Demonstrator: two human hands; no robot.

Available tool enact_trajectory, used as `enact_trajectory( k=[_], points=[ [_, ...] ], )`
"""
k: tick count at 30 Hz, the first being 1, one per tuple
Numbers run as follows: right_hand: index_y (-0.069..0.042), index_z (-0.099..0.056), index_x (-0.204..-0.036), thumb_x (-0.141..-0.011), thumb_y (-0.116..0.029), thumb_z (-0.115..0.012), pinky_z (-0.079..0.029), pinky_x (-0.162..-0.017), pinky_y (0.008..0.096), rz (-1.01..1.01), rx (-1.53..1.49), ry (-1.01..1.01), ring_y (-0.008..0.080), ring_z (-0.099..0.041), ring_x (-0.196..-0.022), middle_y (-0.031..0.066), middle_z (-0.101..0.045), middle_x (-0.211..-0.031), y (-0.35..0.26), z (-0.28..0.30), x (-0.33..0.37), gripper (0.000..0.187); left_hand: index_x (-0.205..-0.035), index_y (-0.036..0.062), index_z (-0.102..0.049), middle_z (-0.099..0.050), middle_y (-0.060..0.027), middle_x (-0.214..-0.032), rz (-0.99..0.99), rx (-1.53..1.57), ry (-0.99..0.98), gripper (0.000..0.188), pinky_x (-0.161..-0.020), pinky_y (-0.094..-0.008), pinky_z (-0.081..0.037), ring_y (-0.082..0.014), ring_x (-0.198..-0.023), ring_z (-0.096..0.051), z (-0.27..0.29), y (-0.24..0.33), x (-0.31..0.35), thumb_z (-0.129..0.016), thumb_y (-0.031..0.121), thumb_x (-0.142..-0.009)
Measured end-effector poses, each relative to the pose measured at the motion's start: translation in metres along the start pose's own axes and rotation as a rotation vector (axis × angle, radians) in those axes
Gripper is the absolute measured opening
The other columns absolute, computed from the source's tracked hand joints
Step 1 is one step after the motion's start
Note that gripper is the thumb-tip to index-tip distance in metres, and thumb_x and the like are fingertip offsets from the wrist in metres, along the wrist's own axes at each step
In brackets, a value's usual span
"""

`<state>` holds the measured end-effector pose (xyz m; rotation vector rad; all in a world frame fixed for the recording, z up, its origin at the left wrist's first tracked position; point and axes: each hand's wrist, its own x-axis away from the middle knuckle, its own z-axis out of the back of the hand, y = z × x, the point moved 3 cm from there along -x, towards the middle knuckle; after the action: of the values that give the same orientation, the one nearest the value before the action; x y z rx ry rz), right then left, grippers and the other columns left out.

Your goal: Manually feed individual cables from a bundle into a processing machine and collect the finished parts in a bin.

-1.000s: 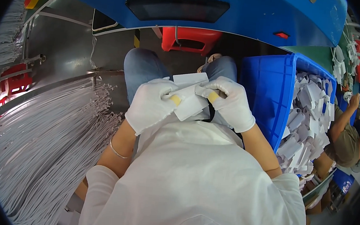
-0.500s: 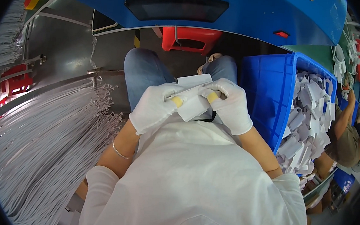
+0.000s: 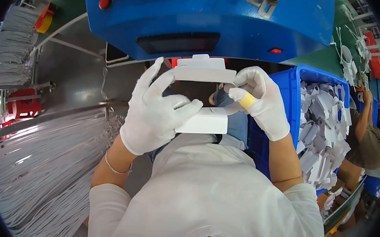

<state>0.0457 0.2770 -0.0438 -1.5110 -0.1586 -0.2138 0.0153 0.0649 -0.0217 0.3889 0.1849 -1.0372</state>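
A folded white card piece (image 3: 206,75) is spread out in front of my body, with an upper flap and a lower panel (image 3: 208,122) joined near my right fingers. My right hand (image 3: 264,100), in a white glove with yellow tape round the thumb, pinches the piece at its right side. My left hand (image 3: 154,111), also gloved, has its fingers stretched apart along the left side. Its thumb lies at the lower panel's upper left corner, and its fingertips come close to the upper flap; whether they touch it I cannot tell.
A blue machine (image 3: 251,33) with a dark panel and red buttons stands ahead. To my right, a blue bin (image 3: 287,88) holds many white card pieces (image 3: 319,143). Bundles of white cords (image 3: 41,159) lie on a rack at left. Another person (image 3: 369,134) works at far right.
Both hands have moved apart and the card piece between them has opened out. My left fingers have come off it and spread. The view has tilted up, showing more of the machine.
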Motion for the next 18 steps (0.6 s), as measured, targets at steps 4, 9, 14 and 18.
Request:
enact_trajectory(
  k=[4,9,14,18],
  points=[
    [-0.004,-0.053,-0.089,-0.079,-0.006,-0.07,-0.047,-0.061,0.021,0.043,-0.159,-0.008,0.0078,-0.057,-0.076,0.0039,-0.06,-0.089,-0.036,0.003,0.005,0.02,-0.09,0.0093,-0.069,-0.065,-0.0098,-0.093,-0.046,0.101,0.2,0.049,-0.101,-0.0605,-0.031,-0.0404,-0.116,-0.049,0.043,0.004,-0.008,-0.072,0.05,-0.064],
    [-0.004,-0.05,-0.088,-0.073,0.001,-0.068,-0.047,-0.061,0.0213,0.242,-0.233,0.003,0.0112,-0.057,-0.076,0.0088,-0.06,-0.091,-0.081,-0.001,0.011,0.024,-0.123,-0.0061,-0.049,-0.056,-0.0148,-0.119,0.347,0.871,0.65,0.089,-0.091,-0.0375,-0.047,-0.0235,-0.101,-0.06,0.061,-0.007,0.008,-0.072,0.06,-0.068],
    [-0.002,-0.05,-0.088,-0.075,0.002,-0.069,-0.048,-0.065,0.0224,0.517,-0.221,0.037,0.0112,-0.057,-0.076,0.0102,-0.06,-0.09,-0.129,-0.006,0.02,0.024,-0.123,-0.0077,-0.05,-0.06,-0.0116,-0.115,0.38,0.818,0.754,0.039,-0.067,-0.0231,-0.052,-0.01,-0.077,-0.06,0.09,0.011,-0.016,-0.06,0.0,-0.086],
    [-0.001,-0.053,-0.089,-0.081,-0.001,-0.068,-0.048,-0.06,0.0183,0.849,-0.06,0.157,0.0073,-0.061,-0.07,0.0033,-0.061,-0.08,-0.176,-0.007,0.019,0.017,-0.109,-0.0036,-0.062,-0.063,-0.0081,-0.096,0.318,0.667,1.007,0.022,-0.052,-0.018,-0.046,-0.0059,-0.06,-0.056,0.132,0.009,-0.052,-0.059,0.001,-0.088]
  ],
)
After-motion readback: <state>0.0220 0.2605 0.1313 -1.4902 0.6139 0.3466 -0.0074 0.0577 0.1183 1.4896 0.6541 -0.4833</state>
